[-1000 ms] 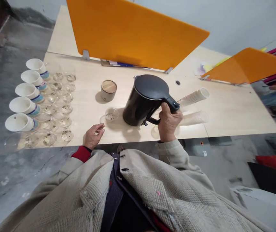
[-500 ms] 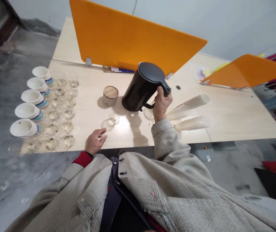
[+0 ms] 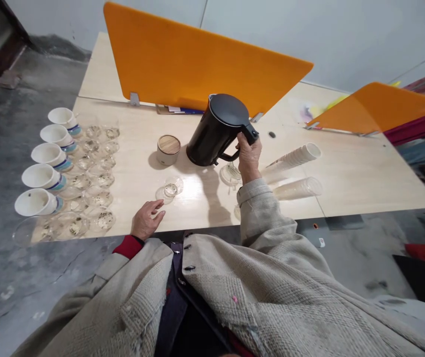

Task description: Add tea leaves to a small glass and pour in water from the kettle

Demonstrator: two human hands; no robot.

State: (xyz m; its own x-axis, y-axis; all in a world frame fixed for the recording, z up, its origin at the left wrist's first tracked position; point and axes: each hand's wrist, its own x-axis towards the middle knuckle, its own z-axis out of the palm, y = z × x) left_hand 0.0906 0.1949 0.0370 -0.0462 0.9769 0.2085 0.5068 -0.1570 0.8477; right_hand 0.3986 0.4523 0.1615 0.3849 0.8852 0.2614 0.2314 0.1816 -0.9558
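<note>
My right hand (image 3: 248,156) is wrapped round the handle of a black electric kettle (image 3: 216,130), which is tilted to the left above the light wooden table (image 3: 346,173). My left hand (image 3: 146,218) rests on the table's near edge with its fingers loosely spread and nothing in them. Just beyond its fingertips stands a small clear plastic cup (image 3: 173,186) with something in the bottom. A small round container with a wooden lid (image 3: 168,148) stands to the left of the kettle's base.
At the table's left end are several white paper cups (image 3: 45,176) in a row and several clear cups (image 3: 97,173) beside them. Two stacks of cups (image 3: 294,171) lie on their sides at the right. Orange divider panels (image 3: 197,64) stand behind.
My right hand has lifted the kettle away from the clear cup and carried it back, toward the divider. My left hand has stayed at the table edge.
</note>
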